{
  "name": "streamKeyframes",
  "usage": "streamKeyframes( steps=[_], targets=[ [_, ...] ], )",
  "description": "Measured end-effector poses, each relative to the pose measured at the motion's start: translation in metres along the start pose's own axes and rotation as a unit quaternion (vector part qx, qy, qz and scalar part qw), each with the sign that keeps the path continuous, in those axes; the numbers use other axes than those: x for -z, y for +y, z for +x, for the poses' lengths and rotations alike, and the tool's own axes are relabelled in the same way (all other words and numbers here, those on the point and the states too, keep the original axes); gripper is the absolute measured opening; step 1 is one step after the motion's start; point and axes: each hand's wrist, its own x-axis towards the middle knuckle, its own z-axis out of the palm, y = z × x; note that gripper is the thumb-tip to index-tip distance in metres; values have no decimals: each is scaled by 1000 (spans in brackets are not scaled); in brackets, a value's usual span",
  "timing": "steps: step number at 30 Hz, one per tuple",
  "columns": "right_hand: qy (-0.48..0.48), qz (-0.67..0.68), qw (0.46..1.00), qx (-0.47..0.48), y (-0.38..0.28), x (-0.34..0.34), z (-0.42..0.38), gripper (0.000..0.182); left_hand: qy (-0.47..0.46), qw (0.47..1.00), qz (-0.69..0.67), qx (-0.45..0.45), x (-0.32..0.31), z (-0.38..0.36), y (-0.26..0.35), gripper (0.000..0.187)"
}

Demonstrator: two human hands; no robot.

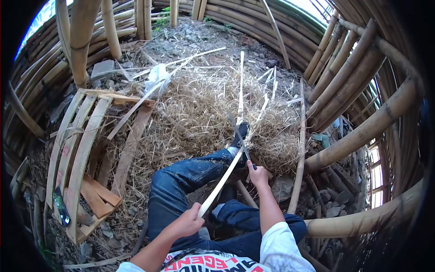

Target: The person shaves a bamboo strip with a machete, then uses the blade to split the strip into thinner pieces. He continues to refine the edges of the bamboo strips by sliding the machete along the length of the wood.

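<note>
The left hand (189,223) grasps the near end of a long, pale, narrow bamboo-like strip (222,183), which runs forward beside a dark shoe (244,128) over curly straw-coloured shavings (195,109). The right hand (258,176) grips a long, thin, grey metal knife (245,151) crossing the strip. This looks like shaving; another stroke would call for steady tension and blade angle.

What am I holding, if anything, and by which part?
Your left hand holds a pale bamboo strip by its near end; your right hand holds a knife by its handle.
</note>
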Motion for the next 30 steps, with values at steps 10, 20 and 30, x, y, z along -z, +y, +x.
streamKeyframes(
  steps=[10, 20, 30],
  targets=[
    [-43, 212, 976, 18, 16, -66, -92, 73, -35, 994, -99, -19, -2, 7, -18, 23],
    [-177, 225, 950, 125, -31, -24, -207, 63, -144, 905, -382, 116, 22, -1, -9, 35],
    [-169, 1, 955, 245, -50, 15, -177, 61, -51, 969, -224, 95, 17, 1, 7, 58]
  ],
)
